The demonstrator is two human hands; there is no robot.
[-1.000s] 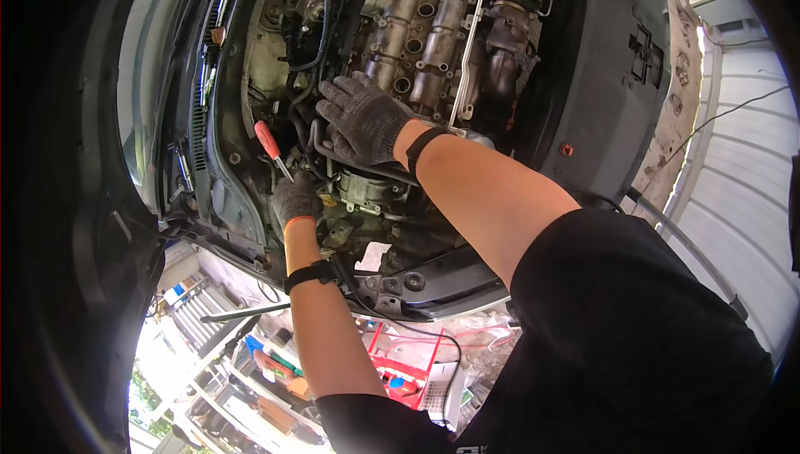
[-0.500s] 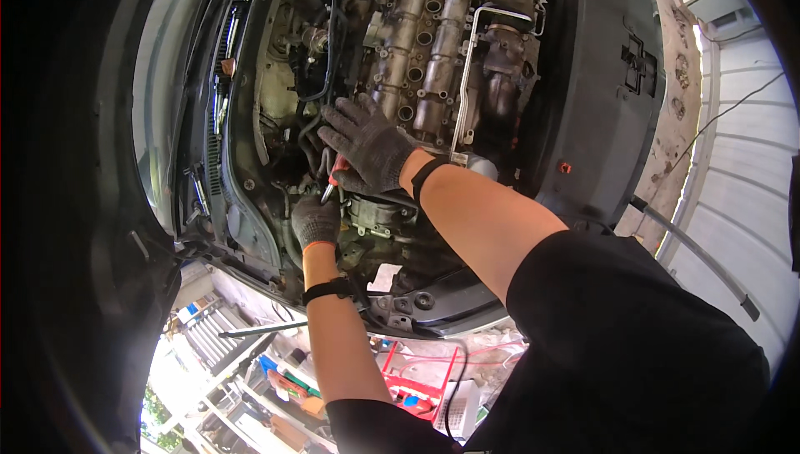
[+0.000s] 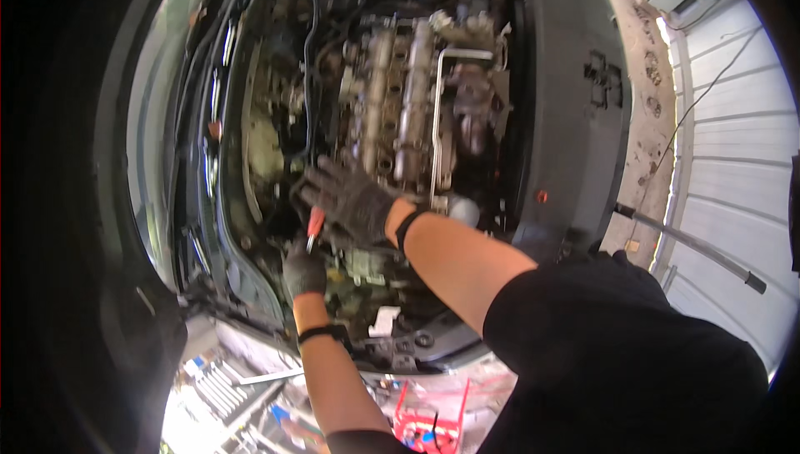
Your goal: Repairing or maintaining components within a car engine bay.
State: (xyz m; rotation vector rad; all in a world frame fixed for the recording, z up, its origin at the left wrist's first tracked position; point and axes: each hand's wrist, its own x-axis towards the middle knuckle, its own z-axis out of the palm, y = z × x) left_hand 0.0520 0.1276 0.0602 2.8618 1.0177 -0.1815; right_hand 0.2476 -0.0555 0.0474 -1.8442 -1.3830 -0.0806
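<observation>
The exposed engine [image 3: 412, 104] takes up most of what is in front of me, with a long dark panel [image 3: 575, 129] along its right side. A bent silver pipe [image 3: 437, 117] runs over it. My gloved right hand [image 3: 350, 197] is above its near end, open with fingers spread. Just below, my gloved left hand [image 3: 305, 273] grips the metal shaft of a red-handled tool [image 3: 316, 222]; its handle reaches my right hand, though blur hides whether they touch.
</observation>
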